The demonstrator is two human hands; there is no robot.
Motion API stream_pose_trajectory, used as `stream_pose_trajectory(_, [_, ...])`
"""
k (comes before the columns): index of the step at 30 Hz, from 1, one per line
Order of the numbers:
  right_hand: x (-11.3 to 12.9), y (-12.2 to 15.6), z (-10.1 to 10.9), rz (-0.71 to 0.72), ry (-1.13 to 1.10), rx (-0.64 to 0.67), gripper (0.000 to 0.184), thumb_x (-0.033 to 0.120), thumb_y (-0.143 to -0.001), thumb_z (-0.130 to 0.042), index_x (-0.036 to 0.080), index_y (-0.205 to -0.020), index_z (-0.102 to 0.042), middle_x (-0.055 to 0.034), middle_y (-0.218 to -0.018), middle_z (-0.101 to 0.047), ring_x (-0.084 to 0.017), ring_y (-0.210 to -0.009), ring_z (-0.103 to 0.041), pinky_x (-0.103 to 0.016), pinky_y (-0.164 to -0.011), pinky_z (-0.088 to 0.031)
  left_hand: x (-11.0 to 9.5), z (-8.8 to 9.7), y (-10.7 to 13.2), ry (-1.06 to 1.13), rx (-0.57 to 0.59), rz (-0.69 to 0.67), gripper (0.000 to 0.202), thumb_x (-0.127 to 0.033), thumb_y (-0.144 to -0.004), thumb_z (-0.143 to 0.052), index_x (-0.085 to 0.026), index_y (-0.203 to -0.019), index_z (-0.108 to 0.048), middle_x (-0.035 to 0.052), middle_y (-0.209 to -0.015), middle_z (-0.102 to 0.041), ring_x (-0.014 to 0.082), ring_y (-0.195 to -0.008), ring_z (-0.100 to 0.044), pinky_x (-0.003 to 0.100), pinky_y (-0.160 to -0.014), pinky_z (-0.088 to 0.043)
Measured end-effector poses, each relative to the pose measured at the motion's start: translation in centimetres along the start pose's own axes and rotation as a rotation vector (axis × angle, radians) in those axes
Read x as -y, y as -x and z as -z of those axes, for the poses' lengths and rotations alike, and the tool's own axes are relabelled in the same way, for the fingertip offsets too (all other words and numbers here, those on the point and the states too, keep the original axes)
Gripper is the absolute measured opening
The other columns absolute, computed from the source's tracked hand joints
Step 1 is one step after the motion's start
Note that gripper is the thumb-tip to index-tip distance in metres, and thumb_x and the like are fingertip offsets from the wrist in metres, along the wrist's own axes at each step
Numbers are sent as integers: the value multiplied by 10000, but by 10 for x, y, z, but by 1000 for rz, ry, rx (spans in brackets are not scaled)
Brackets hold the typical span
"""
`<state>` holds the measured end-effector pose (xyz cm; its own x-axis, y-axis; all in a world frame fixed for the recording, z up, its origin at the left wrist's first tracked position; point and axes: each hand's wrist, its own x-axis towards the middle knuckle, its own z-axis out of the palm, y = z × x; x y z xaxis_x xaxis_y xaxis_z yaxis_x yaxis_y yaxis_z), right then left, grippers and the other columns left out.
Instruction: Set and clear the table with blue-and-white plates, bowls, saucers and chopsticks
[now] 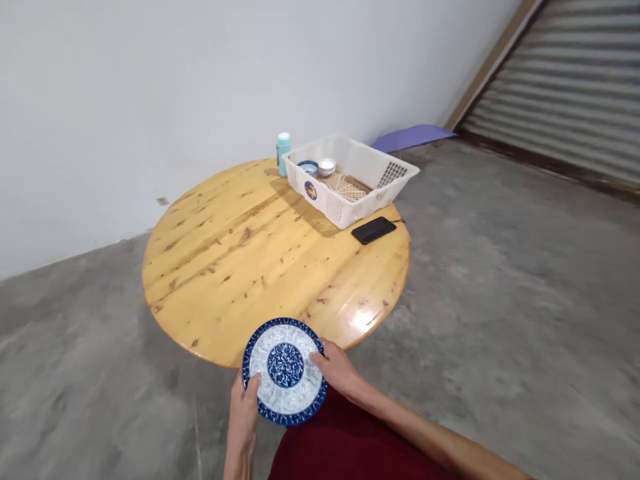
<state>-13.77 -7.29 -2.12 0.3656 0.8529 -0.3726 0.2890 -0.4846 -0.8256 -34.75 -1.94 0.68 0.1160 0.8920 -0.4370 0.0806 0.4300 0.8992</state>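
Note:
A round plate point(268, 400) with a dark blue patterned rim and a blue centre is held up at the near edge of the wooden table, its face toward me. My left hand point(244, 401) grips its left side, thumb over the rim and fingers hidden behind. On the right side, my right hand point(336, 365) is closed on the rim, with its thumb on the plate's face. The fingers under the plate cannot be seen.
On the round wooden table point(225, 267) stands a white plastic basket point(345, 212) with several bowls point(327, 167) inside. A light blue bottle point(283, 153) is behind its left corner; a black phone point(374, 230) lies in front. A purple sheet point(413, 137) is beyond, by the wall.

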Motion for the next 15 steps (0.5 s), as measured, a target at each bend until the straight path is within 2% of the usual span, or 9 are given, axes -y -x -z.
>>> stream_pose_trajectory(8, [8,-37,7,-104,-6,-105,211,213,-805,-499,161,-940,-653,-108,-984,-731,-251,-957,-657,-324,-845,-472,-24,-20,-56,-100,60,-15,546,-464,-665,-749,-140,-1103,-728,140,-1220,-720,342,-1275,-574,451,-1114,-404])
stream_pose_trajectory(15, [8,-64,6,-152,-60,-126,203,250,-828,-485,173,-938,-637,-111,-987,-736,-255,-947,-659,-331,-846,-475,-38,-31,-99,-161,164,38,559,-462,-723,-737,-118,-1163,-709,150,-1208,-724,339,-1228,-607,454,-1091,-420])
